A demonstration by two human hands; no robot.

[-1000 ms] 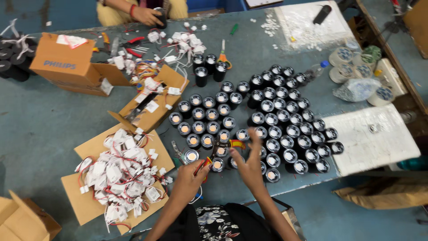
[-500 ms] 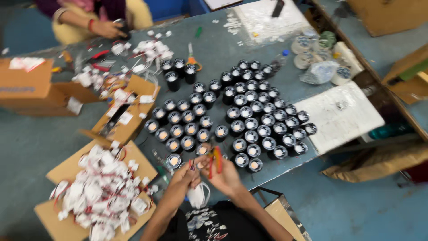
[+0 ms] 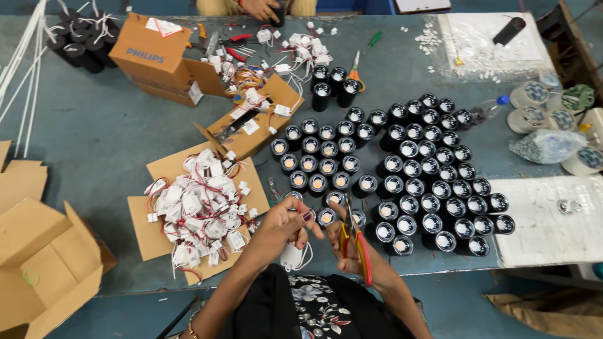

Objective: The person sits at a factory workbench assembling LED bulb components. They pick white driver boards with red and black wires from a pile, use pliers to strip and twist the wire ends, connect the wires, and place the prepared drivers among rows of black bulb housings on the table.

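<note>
My left hand (image 3: 281, 227) pinches a thin red wire that runs down to a small white module (image 3: 291, 256) hanging below it. My right hand (image 3: 347, 242) grips red-and-yellow handled cutters (image 3: 355, 240), jaws pointing up toward the wire. Both hands meet at the near table edge, just in front of several black cylindrical lamp housings (image 3: 402, 182) standing in rows. A pile of white modules with red wires (image 3: 198, 210) lies on flat cardboard to the left of my left hand.
An open cardboard box (image 3: 251, 122) with parts sits mid-table, a closed one (image 3: 154, 56) behind it. Another person's hand (image 3: 260, 7) works at the far edge. Tape rolls (image 3: 534, 107), a plastic bag (image 3: 546, 145) and white sheets (image 3: 543, 220) lie right. Empty cartons (image 3: 44, 257) stand left.
The view has swung and steadied. My hands drew together at the near edge, and the cutters now stand upright against the red wire my left hand pinches.
</note>
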